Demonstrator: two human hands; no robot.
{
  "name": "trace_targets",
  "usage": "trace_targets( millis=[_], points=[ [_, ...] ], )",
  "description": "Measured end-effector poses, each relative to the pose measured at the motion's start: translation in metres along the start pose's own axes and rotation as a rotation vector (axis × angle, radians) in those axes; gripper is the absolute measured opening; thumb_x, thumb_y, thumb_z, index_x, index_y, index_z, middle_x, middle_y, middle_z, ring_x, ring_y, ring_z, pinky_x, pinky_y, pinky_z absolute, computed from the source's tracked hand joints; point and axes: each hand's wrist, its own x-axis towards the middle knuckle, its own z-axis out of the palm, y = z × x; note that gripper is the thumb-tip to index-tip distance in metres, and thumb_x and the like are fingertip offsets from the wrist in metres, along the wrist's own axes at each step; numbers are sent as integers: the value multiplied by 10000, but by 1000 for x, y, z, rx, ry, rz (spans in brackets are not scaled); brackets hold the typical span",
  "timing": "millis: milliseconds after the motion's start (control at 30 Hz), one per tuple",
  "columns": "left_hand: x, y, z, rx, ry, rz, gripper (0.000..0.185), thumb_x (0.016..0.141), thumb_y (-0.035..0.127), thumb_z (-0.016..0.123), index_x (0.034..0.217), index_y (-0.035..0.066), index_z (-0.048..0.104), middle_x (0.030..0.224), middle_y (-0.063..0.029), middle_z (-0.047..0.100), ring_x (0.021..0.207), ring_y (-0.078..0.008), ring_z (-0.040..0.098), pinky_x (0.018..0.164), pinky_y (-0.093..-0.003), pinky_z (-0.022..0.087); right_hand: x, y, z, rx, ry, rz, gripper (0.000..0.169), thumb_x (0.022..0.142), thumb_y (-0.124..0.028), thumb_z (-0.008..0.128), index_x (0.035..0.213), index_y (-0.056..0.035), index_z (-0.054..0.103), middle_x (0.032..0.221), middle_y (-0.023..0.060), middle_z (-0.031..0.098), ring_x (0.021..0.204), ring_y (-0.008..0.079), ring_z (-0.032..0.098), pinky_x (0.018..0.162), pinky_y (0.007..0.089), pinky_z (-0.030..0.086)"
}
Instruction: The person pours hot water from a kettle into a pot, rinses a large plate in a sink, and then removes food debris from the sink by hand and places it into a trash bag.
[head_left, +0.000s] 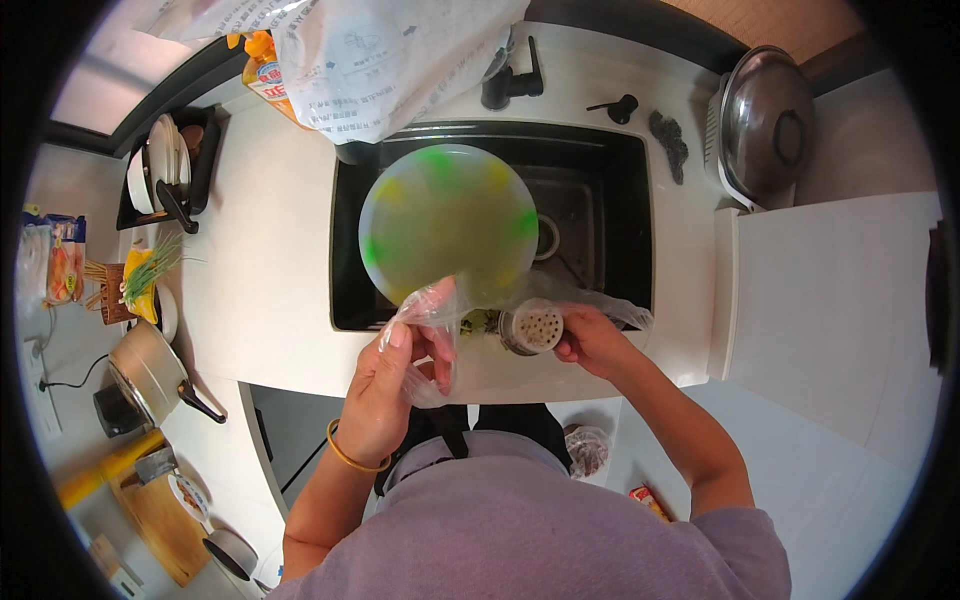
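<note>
My left hand (390, 375) grips a clear plastic bag (439, 319), with part of the film spread over its fingers. My right hand (596, 337) has its fingers at the side of a strainer cup with a perforated face (536, 326), and clear film lies over and behind them. Some green scraps show between the bag and the strainer. Just beyond both hands, a round basin of cloudy greenish water (450, 217) with green and yellow spots sits over the black sink (619, 202). The film partly hides the right fingertips.
A black faucet (512, 82) stands behind the sink, beside a hanging printed plastic bag (375, 67) and a dish soap bottle (266, 79). A dark scouring pad (669, 146) and a lidded metal pan (769, 127) are at right. Pots (150, 371), a dish rack (199, 165) and a cutting board (157, 517) line the left.
</note>
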Motion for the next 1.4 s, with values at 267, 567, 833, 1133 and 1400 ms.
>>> trace_targets(
  millis=[267,567,833,1133,1400],
  points=[
    [2,-12,0,46,8,-14,592,1011,445,284,1398,11,392,815,-18,513,703,-115,473,687,-255,402,20,22,-25,-449,220,14,281,991,-218,430,870,-2,565,627,68,548,462,128,495,428,267,412],
    [11,-5,0,63,11,-18,621,999,476,295,1397,10,394,810,-19,511,709,-118,465,703,-259,396,12,12,-22,-644,291,-8,221,981,-143,432,925,4,586,582,76,532,443,145,515,391,293,422],
    [13,-6,0,95,11,-38,627,998,486,288,1395,14,398,803,-20,510,708,-125,474,684,-259,399,9,-2,-12,-520,137,-117,279,984,-213,467,872,15,581,603,78,571,453,124,541,412,276,450],
    [14,-4,2,111,30,-55,647,985,512,306,1391,19,409,806,-19,510,701,-114,478,676,-255,398,2,-14,-1,-472,75,-33,313,992,-226,444,798,-6,554,607,71,564,458,128,535,414,277,443],
    [12,-6,2,105,33,-71,626,994,490,294,1387,17,412,818,-23,511,707,-117,482,675,-245,396,14,-5,8,-610,72,-98,263,991,-190,435,883,5,575,571,80,542,451,137,552,405,295,456]
  ],
)
